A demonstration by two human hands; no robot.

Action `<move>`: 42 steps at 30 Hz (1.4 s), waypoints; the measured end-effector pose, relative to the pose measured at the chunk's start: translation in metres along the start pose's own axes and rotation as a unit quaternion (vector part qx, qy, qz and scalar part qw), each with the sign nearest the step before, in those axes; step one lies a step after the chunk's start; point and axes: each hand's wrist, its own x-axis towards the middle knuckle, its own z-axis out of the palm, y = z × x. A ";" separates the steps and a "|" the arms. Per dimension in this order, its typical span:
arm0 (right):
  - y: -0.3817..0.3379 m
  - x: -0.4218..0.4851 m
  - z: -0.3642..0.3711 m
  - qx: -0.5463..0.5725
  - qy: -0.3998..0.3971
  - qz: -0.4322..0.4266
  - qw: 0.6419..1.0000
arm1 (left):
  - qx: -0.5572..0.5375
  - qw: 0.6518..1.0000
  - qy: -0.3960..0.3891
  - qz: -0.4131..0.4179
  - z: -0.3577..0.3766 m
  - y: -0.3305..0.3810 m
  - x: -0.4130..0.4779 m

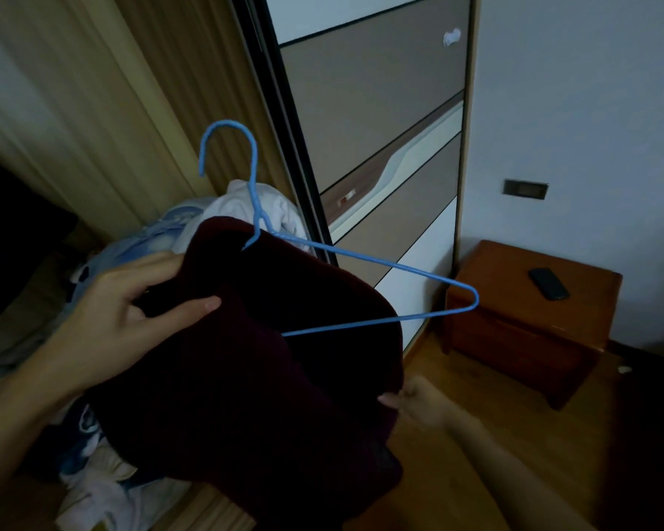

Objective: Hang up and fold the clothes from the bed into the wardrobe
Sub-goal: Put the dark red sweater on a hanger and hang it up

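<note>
A dark maroon knitted garment (254, 377) hangs in front of me, half threaded onto a blue wire hanger (399, 268). The hanger's hook points up and its right shoulder sticks out of the cloth. My left hand (131, 308) grips the garment's upper left part, thumb on top. My right hand (414, 404) pinches the garment's lower right edge. The wardrobe's sliding door (380, 147) with brown and white panels stands behind the hanger.
A pile of light blue and white clothes (177, 231) lies behind and below the garment on the left. Beige curtains (93, 109) hang at the left. A wooden bedside cabinet (526, 320) with a dark phone (549, 283) on it stands at the right, on wooden floor.
</note>
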 end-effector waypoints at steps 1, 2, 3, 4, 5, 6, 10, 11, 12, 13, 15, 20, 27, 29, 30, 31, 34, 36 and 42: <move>-0.005 0.000 -0.019 0.008 0.015 -0.011 1.000 | -0.015 1.000 0.002 -0.014 -0.003 -0.003 -0.003; -0.014 -0.004 -0.043 0.010 0.046 -0.013 0.999 | -0.019 1.000 0.004 -0.023 -0.005 -0.008 -0.006; -0.026 -0.007 -0.062 0.021 0.096 -0.035 0.995 | -0.024 0.999 -0.001 -0.028 -0.007 -0.013 -0.008; -0.044 -0.011 -0.079 0.021 0.150 -0.048 0.987 | -0.025 0.999 -0.006 -0.030 -0.007 -0.018 -0.010; -0.058 -0.012 -0.095 0.008 0.195 -0.074 0.978 | -0.028 0.999 -0.009 -0.026 -0.005 -0.023 -0.010; -0.079 -0.016 -0.107 -0.011 0.220 -0.100 0.970 | -0.025 0.999 -0.012 -0.018 -0.004 -0.028 -0.011; -0.166 -0.041 -0.146 -0.063 0.293 -0.139 0.944 | -0.005 1.000 -0.008 -0.025 0.011 -0.048 -0.015; -0.184 -0.050 -0.151 -0.067 0.306 -0.146 0.938 | -0.005 1.000 -0.005 -0.025 0.017 -0.050 -0.015; -0.202 -0.061 -0.152 -0.069 0.311 -0.155 0.935 | -0.001 1.000 0.003 -0.019 0.024 -0.051 -0.015; -0.216 -0.071 -0.149 -0.071 0.314 -0.166 0.932 | -0.001 1.000 0.010 -0.014 0.032 -0.051 -0.014; -0.244 -0.093 -0.129 -0.071 0.325 -0.198 0.922 | -0.019 0.999 0.028 -0.018 0.050 -0.044 -0.007; -0.276 -0.115 -0.011 -0.147 0.205 -0.331 0.909 | -0.092 0.992 0.072 -0.036 0.085 -0.012 0.018; -0.254 -0.156 -0.103 -0.315 0.394 -0.285 0.815 | -0.194 0.972 0.130 -0.008 0.039 0.004 0.017; -0.250 -0.152 -0.119 -0.278 0.346 -0.177 0.878 | -0.191 0.975 0.114 0.021 0.029 0.008 0.017; -0.251 -0.147 -0.116 -0.249 0.315 -0.132 0.906 | -0.179 0.977 0.111 0.035 0.027 0.009 0.017; -0.253 -0.144 -0.108 -0.230 0.294 -0.112 0.921 | -0.159 0.979 0.119 0.047 0.024 0.009 0.018; -0.273 -0.143 -0.072 -0.178 0.277 -0.116 0.937 | -0.092 0.984 0.135 0.063 0.005 0.002 0.022; -0.286 -0.138 -0.058 -0.128 0.251 -0.088 0.955 | -0.067 0.989 0.114 0.067 -0.016 -0.005 0.025; -0.385 -0.082 -0.032 0.045 0.146 -0.097 0.984 | -0.028 0.978 0.208 -0.015 -0.110 -0.029 0.053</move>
